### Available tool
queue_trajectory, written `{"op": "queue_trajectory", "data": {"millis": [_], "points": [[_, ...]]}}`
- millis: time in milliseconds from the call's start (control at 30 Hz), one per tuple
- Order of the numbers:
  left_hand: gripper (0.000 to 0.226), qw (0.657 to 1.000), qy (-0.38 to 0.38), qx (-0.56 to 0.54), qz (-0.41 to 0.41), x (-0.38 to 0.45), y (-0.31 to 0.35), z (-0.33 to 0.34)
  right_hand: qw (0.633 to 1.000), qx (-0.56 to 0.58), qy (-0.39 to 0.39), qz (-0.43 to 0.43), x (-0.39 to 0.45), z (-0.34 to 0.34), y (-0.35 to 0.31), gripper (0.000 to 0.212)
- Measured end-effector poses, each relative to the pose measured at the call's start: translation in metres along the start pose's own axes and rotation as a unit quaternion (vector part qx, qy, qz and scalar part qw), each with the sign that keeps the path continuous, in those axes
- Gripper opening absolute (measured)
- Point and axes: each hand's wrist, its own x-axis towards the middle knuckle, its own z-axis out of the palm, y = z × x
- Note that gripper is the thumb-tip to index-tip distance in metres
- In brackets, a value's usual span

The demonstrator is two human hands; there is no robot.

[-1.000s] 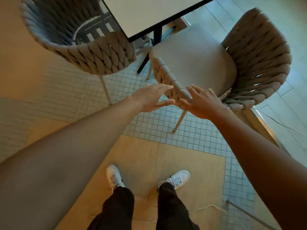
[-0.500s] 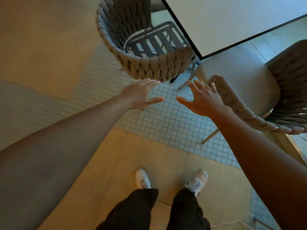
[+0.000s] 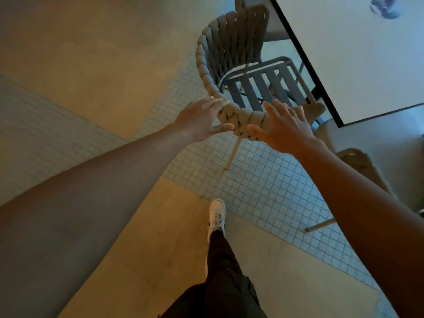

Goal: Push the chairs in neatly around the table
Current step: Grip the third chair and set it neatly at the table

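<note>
A woven rope chair (image 3: 231, 51) with a slatted grey seat stands at the white table's (image 3: 358, 58) left edge, its seat partly under the tabletop. My left hand (image 3: 202, 119) is spread open at the left end of the chair's curved back rim, fingertips touching the weave. My right hand (image 3: 283, 123) is open against the rim's right part, fingers laid over the top. Neither hand is closed around the rim. A second woven chair (image 3: 360, 161) with a beige cushion sits at the right, largely hidden behind my right forearm.
The chairs stand on a strip of small white floor tiles (image 3: 259, 187); tan flooring (image 3: 91, 56) lies to the left and near me. My white shoe (image 3: 216, 214) and dark trouser leg are below. A small blurred object (image 3: 385, 8) lies on the table.
I have turned from the cushioned chair to the slatted one. Both open hands moved up and left and now touch its back rim. One foot has stepped forward.
</note>
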Motion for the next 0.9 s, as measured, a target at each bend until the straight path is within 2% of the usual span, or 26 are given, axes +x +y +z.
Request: {"op": "queue_trajectory", "data": {"millis": [167, 433, 567, 733, 900], "points": [[0.088, 0.999, 0.019, 0.021, -0.016, 0.047, -0.044, -0.015, 1.0, -0.001, 0.0, -0.013, 0.07, -0.005, -0.012, 0.099], [0.087, 0.999, 0.002, 0.006, -0.036, 0.125, -0.104, -0.041, 1.0, -0.001, -0.008, -0.026, 0.176, -0.023, -0.02, 0.101], [0.09, 1.0, -0.016, 0.013, -0.016, 0.151, -0.131, -0.062, 1.0, 0.01, -0.007, -0.029, 0.219, -0.038, -0.024, 0.099], [0.091, 1.0, -0.004, 0.002, -0.013, 0.192, -0.167, -0.089, 1.0, 0.011, 0.003, -0.016, 0.27, -0.054, -0.033, 0.099], [0.087, 1.0, 0.005, 0.007, 0.029, 0.244, -0.209, -0.112, 1.0, 0.014, 0.018, 0.022, 0.325, -0.074, -0.052, 0.097]]}}
